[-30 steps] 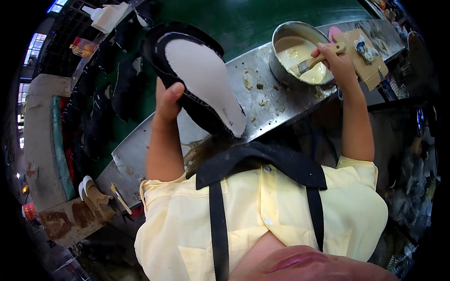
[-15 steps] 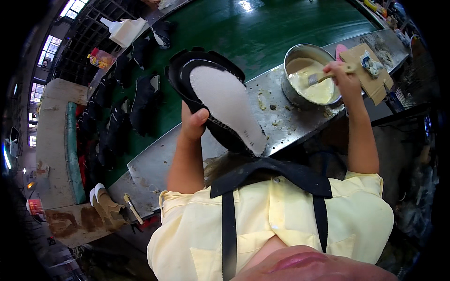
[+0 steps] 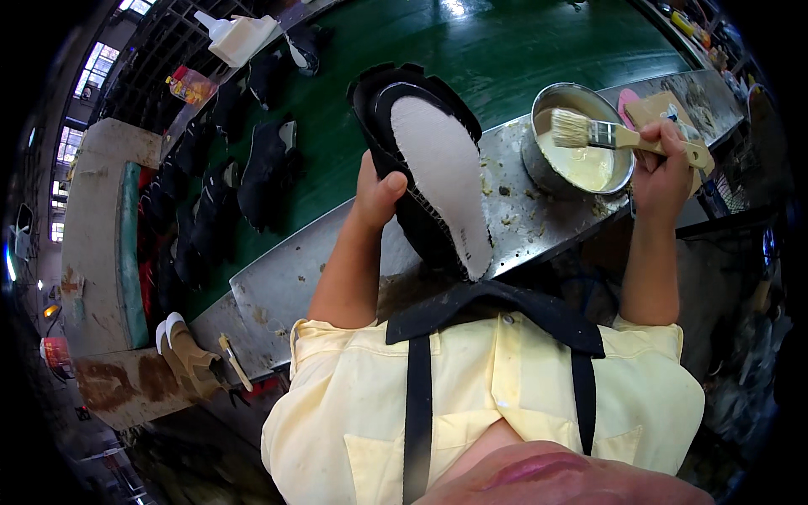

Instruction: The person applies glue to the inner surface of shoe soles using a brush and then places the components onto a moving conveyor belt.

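Note:
My left hand (image 3: 378,194) is closed round the side of a black shoe upper (image 3: 374,101), its thumb on the near edge. The upper is tilted so its whitish sole side (image 3: 442,168) faces me, toe end up. My right hand (image 3: 662,172) grips the wooden handle of a flat paintbrush (image 3: 619,136). The brush's pale bristles point left, above a metal pot (image 3: 539,164) of creamy yellowish paste (image 3: 581,167). That pot stands on the metal ledge to the right of the upper.
Several black shoe uppers (image 3: 265,172) lie on the green surface (image 3: 505,50) at left. A white bottle (image 3: 240,40) and a clear jar (image 3: 190,84) stand beyond them. Tan boots (image 3: 189,358) and another brush (image 3: 236,364) rest at near left. Cardboard (image 3: 655,108) lies right of the pot.
The brush has risen out of the paste in the pot, and its bristles now hang above it. The view has shifted slightly; my left hand still holds the shoe upper.

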A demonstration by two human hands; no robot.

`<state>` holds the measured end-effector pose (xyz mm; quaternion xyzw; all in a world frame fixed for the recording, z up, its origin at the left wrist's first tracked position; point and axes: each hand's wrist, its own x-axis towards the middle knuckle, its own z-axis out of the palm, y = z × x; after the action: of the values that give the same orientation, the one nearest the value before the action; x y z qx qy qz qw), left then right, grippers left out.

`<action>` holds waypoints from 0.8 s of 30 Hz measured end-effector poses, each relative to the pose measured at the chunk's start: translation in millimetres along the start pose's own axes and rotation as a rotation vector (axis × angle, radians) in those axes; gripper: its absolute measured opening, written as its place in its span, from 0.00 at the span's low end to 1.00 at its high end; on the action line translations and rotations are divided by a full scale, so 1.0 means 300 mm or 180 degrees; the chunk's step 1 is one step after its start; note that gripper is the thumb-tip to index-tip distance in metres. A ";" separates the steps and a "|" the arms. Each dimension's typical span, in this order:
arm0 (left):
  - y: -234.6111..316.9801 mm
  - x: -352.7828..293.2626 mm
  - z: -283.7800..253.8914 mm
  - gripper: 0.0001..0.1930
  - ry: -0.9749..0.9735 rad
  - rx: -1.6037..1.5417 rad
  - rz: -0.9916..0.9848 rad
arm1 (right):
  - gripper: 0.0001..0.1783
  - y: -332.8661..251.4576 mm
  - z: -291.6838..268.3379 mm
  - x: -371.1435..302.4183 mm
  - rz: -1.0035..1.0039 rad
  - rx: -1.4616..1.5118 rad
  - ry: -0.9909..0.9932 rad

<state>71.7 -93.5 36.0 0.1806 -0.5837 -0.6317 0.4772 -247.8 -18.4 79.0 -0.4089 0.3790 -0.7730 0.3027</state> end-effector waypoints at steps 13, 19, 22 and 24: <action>-0.004 -0.020 -0.016 0.49 -0.0010 0.0162 0.0150 | 0.16 -0.009 0.429 0.018 -0.0698 -0.0279 -0.1751; -0.005 -0.004 0.000 0.48 -0.0127 0.0069 0.0331 | 0.15 0.021 0.413 0.006 -0.0729 -0.0335 -0.2000; -0.009 -0.005 -0.010 0.48 -0.0168 0.0104 0.0343 | 0.16 0.010 0.403 -0.035 -0.0941 -0.0337 -0.2263; -0.019 -0.015 -0.027 0.48 -0.0205 0.0077 0.0235 | 0.15 -0.011 0.377 -0.064 -0.1033 -0.0551 -0.2561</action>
<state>78.1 -95.1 27.2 0.1442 -0.6126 -0.6120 0.4789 -141.8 -40.1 116.7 -0.7554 0.2252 -0.5552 0.2654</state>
